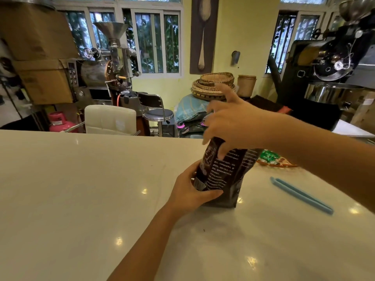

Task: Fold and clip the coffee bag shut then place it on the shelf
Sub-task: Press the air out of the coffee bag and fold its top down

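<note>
A dark brown coffee bag (225,175) with white print stands upright on the white counter (81,189), right of centre. My left hand (190,191) grips its lower left side. My right hand (233,120) wraps over the bag's top, with the index finger sticking up, and hides the opening. A long light-blue bag clip (300,194) lies flat on the counter to the right of the bag, apart from both hands. No shelf is in view.
A green and orange packet (274,159) lies behind the bag at the right. Beyond the counter's far edge are a white chair (110,119), a black stool (156,110), woven baskets (213,84) and two coffee roasters (107,63).
</note>
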